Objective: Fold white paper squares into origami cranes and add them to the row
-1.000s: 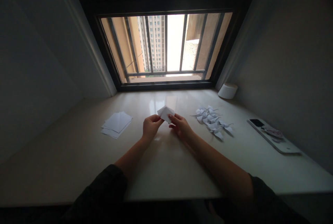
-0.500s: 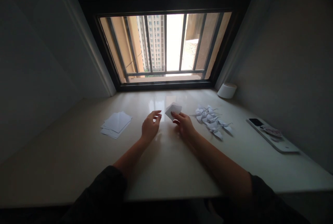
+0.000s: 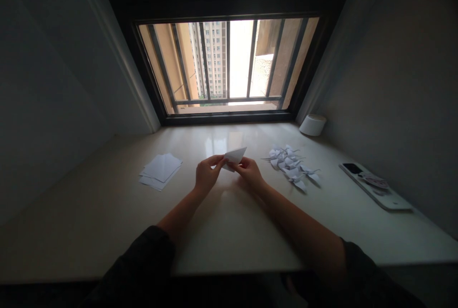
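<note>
A folded piece of white paper [image 3: 235, 155] is held up between my two hands, its pointed corner aimed up and to the right. My left hand [image 3: 208, 173] pinches its left side with thumb and fingers. On the lower right side, my right hand [image 3: 251, 174] grips it between thumb and fingers. Just right of that hand lies a heap of folded white paper cranes [image 3: 288, 162]. Left of my left hand rests a loose stack of flat white paper sheets [image 3: 161, 170].
A phone [image 3: 375, 186] with a round attachment on its back lies at the right. Near the window's right corner stands a white cylindrical object [image 3: 312, 125]. The pale sill [image 3: 222, 231] ends at a front edge near me; a barred window [image 3: 229, 117] closes the back.
My left hand has come in and taken hold of the paper, which was only in my right hand before. The paper has turned, and its point now faces up and right.
</note>
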Action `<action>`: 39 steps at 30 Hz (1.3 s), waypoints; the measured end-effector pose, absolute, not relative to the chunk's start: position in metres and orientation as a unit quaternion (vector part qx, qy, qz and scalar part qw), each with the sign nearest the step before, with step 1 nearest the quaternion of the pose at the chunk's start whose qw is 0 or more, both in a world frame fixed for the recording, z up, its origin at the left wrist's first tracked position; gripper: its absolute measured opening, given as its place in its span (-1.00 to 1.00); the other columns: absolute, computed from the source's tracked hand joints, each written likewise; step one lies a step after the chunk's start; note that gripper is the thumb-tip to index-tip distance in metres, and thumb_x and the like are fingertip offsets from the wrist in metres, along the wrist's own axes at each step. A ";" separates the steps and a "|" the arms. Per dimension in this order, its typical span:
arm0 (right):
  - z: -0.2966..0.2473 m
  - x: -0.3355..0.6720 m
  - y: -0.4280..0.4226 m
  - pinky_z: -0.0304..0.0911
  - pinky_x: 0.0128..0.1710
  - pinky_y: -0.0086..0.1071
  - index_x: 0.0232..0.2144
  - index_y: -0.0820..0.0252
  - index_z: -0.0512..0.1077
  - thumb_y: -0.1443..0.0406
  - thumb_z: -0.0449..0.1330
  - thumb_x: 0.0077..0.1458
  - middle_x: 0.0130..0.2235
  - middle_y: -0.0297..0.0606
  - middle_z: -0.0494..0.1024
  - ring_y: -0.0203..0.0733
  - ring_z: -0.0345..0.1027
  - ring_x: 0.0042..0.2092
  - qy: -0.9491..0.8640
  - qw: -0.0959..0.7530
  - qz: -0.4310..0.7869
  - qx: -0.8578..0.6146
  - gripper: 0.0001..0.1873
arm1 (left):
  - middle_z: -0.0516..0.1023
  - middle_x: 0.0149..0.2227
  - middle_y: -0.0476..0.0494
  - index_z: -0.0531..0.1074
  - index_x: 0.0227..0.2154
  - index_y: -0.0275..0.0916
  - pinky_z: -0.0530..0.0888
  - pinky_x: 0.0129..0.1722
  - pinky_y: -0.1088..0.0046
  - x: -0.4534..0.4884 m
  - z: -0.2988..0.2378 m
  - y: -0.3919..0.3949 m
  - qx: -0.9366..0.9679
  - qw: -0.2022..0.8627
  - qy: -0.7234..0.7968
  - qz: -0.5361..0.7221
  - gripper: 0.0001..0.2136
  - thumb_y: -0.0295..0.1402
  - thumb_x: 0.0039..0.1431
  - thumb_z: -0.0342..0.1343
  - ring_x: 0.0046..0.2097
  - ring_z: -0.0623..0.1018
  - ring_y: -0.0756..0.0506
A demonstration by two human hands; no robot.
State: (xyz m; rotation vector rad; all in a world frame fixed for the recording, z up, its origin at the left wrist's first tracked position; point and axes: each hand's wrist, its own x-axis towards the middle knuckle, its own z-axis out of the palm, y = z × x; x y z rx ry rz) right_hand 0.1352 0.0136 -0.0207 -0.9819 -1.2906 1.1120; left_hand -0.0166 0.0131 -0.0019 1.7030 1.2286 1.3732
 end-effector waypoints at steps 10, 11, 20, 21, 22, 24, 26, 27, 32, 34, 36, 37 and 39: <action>-0.002 0.144 0.002 0.27 -0.17 -0.19 -0.22 0.14 0.42 0.03 0.33 -0.21 -0.15 -0.14 0.40 -0.04 0.28 -0.11 -0.592 0.620 0.092 -0.506 -0.50 | 0.62 -0.29 -0.12 0.57 -0.30 -0.15 0.46 -0.26 0.39 -0.024 -0.001 0.016 0.615 0.274 0.511 0.534 -0.74 -0.15 -0.03 0.20 -0.26 0.58 -0.15; 0.001 0.145 0.000 0.22 -0.07 -0.14 -0.18 0.10 0.42 0.04 0.33 -0.20 -0.07 -0.13 0.36 -0.01 0.23 -0.02 -0.622 0.610 0.056 -0.487 -0.49 | 0.61 -0.28 -0.12 0.57 -0.30 -0.13 0.46 -0.24 0.39 -0.024 0.000 0.015 0.624 0.261 0.512 0.529 -0.75 -0.16 -0.03 0.19 -0.25 0.58 -0.15; 0.001 0.141 -0.004 0.11 0.08 -0.07 -0.17 -0.10 0.48 0.13 0.29 -0.07 0.02 -0.22 0.33 -0.02 0.15 0.08 -0.702 0.553 0.015 -0.449 -0.66 | 0.61 -0.25 -0.10 0.56 -0.27 -0.12 0.46 -0.19 0.36 -0.020 0.004 0.009 0.634 0.253 0.485 0.547 -0.76 -0.16 0.01 0.17 -0.21 0.58 -0.15; 0.001 0.140 -0.004 0.13 0.07 -0.07 -0.17 -0.11 0.49 0.14 0.29 -0.07 0.01 -0.23 0.35 -0.02 0.16 0.07 -0.703 0.554 0.020 -0.444 -0.67 | 0.61 -0.26 -0.10 0.56 -0.27 -0.13 0.47 -0.19 0.36 -0.019 0.004 0.009 0.631 0.264 0.479 0.550 -0.75 -0.17 0.01 0.17 -0.22 0.58 -0.15; 0.000 0.140 -0.004 0.14 0.06 -0.08 -0.17 -0.11 0.49 0.15 0.29 -0.06 0.00 -0.24 0.37 -0.03 0.17 0.05 -0.705 0.557 0.026 -0.439 -0.68 | 0.61 -0.26 -0.10 0.56 -0.27 -0.15 0.47 -0.19 0.35 -0.019 0.004 0.009 0.628 0.276 0.473 0.553 -0.75 -0.17 0.01 0.17 -0.23 0.58 -0.15; 0.000 0.139 -0.004 0.17 0.03 -0.10 -0.16 -0.11 0.48 0.16 0.29 -0.05 -0.02 -0.24 0.40 -0.05 0.19 0.03 -0.706 0.562 0.040 -0.429 -0.67 | 0.61 -0.27 -0.11 0.56 -0.26 -0.17 0.47 -0.19 0.35 -0.018 0.004 0.009 0.621 0.300 0.463 0.557 -0.74 -0.18 0.00 0.18 -0.23 0.58 -0.14; 0.000 0.138 -0.005 0.19 0.02 -0.12 -0.15 -0.10 0.48 0.18 0.27 -0.03 -0.04 -0.24 0.41 -0.08 0.21 0.02 -0.703 0.567 0.054 -0.426 -0.69 | 0.61 -0.26 -0.12 0.55 -0.24 -0.18 0.48 -0.18 0.34 -0.017 0.004 0.010 0.612 0.325 0.453 0.561 -0.72 -0.19 -0.01 0.20 -0.23 0.58 -0.14; 0.000 0.138 -0.005 0.19 0.01 -0.13 -0.16 -0.09 0.48 0.19 0.26 -0.01 -0.04 -0.24 0.42 -0.08 0.21 0.02 -0.701 0.568 0.059 -0.426 -0.71 | 0.61 -0.25 -0.13 0.55 -0.23 -0.19 0.48 -0.18 0.34 -0.017 0.003 0.010 0.609 0.336 0.448 0.562 -0.71 -0.19 -0.02 0.20 -0.23 0.58 -0.14; 0.001 0.137 -0.005 0.19 0.01 -0.11 -0.22 -0.10 0.51 0.21 0.23 0.03 -0.05 -0.25 0.43 -0.08 0.22 0.02 -0.690 0.568 0.074 -0.442 -0.79 | 0.61 -0.25 -0.16 0.56 -0.28 -0.21 0.48 -0.16 0.31 -0.015 0.005 0.010 0.600 0.361 0.437 0.564 -0.73 -0.20 -0.04 0.21 -0.21 0.58 -0.16; 0.001 0.136 -0.005 0.19 0.00 -0.10 -0.24 -0.09 0.52 0.21 0.24 0.02 -0.05 -0.25 0.44 -0.07 0.22 0.01 -0.687 0.570 0.077 -0.443 -0.81 | 0.61 -0.27 -0.17 0.57 -0.29 -0.23 0.48 -0.17 0.30 -0.015 0.007 0.008 0.595 0.364 0.438 0.567 -0.73 -0.20 -0.05 0.22 -0.23 0.58 -0.17; 0.001 0.136 -0.005 0.19 0.00 -0.10 -0.27 -0.08 0.53 0.22 0.25 0.01 -0.06 -0.25 0.45 -0.07 0.23 0.01 -0.687 0.572 0.082 -0.441 -0.82 | 0.61 -0.27 -0.17 0.56 -0.28 -0.22 0.49 -0.17 0.30 -0.014 0.009 0.006 0.593 0.368 0.437 0.568 -0.72 -0.20 -0.06 0.22 -0.24 0.58 -0.16; 0.001 0.136 -0.005 0.19 0.00 -0.10 -0.28 -0.07 0.53 0.22 0.25 0.00 -0.07 -0.25 0.46 -0.08 0.23 0.01 -0.688 0.572 0.085 -0.439 -0.84 | 0.61 -0.27 -0.17 0.56 -0.27 -0.22 0.48 -0.17 0.30 -0.014 0.010 0.006 0.594 0.370 0.434 0.568 -0.71 -0.20 -0.06 0.22 -0.23 0.58 -0.16; 0.001 0.136 -0.005 0.18 0.00 -0.11 -0.32 -0.05 0.53 0.21 0.25 0.00 -0.08 -0.25 0.47 -0.08 0.24 0.01 -0.686 0.574 0.095 -0.437 -0.87 | 0.61 -0.26 -0.16 0.56 -0.25 -0.21 0.48 -0.15 0.29 -0.014 0.011 0.005 0.596 0.374 0.428 0.568 -0.71 -0.20 -0.05 0.22 -0.22 0.58 -0.16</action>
